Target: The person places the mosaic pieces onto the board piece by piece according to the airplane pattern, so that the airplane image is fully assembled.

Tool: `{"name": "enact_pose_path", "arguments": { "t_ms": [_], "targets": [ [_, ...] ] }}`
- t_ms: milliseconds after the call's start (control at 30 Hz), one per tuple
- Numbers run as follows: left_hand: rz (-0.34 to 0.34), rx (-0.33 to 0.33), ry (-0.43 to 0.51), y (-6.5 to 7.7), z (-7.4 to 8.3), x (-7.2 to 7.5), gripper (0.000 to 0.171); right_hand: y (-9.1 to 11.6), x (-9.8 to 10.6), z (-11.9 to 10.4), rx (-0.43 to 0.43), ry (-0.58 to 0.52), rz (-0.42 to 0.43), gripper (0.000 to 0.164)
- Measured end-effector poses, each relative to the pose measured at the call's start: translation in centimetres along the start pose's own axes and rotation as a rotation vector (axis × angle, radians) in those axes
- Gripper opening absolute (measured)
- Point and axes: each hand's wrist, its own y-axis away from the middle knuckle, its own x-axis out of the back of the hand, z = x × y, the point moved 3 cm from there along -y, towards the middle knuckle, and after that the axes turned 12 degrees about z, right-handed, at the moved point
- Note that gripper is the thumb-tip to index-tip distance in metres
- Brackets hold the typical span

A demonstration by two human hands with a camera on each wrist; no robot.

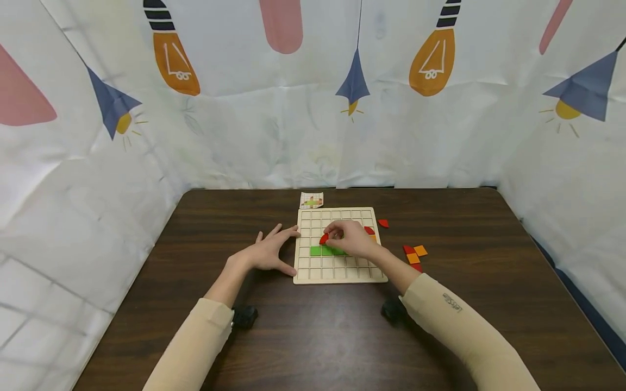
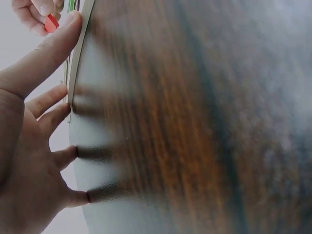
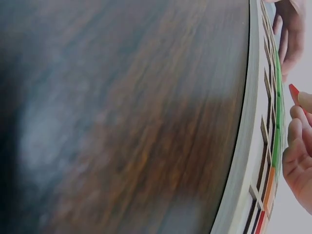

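A pale wooden grid board [image 1: 313, 276] lies flat on the dark table. A row of green square tiles [image 1: 318, 251] sits in its middle cells, partly covered by my right hand [image 1: 353, 239]. Between thumb and fingers that hand pinches a red quarter-round tile [image 1: 323, 239] just over the board; the same red tile [image 3: 294, 94] shows in the right wrist view. My left hand [image 1: 268, 252] is spread, its thumb and fingertips touching the board's left edge. At the board's right side sit another red tile [image 1: 369, 231] and an orange tile [image 1: 373, 238], partly hidden.
Behind the board lies a small pattern card [image 1: 312, 201]. Loose on the table to the right are a red quarter-round tile [image 1: 383, 223] and a cluster of red and orange tiles [image 1: 413, 258]. A patterned white curtain [image 1: 254, 136] hangs beyond the table [image 1: 313, 331].
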Motion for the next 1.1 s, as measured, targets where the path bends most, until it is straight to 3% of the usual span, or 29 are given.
{"name": "enact_pose_path", "arguments": {
  "t_ms": [333, 833, 1100],
  "targets": [
    [0.004, 0.013, -0.001, 0.0, 0.0, 0.0, 0.098, -0.8, -1.4, -0.7, 0.004, 0.02, 0.016, 0.023],
    [0.002, 0.009, 0.0, -0.2, -0.2, 0.0, 0.099, -1.3, -2.2, -1.1, 0.006, 0.152, -0.009, 0.02],
    [0.0, 0.014, 0.003, -0.1, -0.2, -0.1, 0.099, -0.9, -1.9, -1.0, 0.014, 0.129, -0.011, 0.027]
  ]
}}
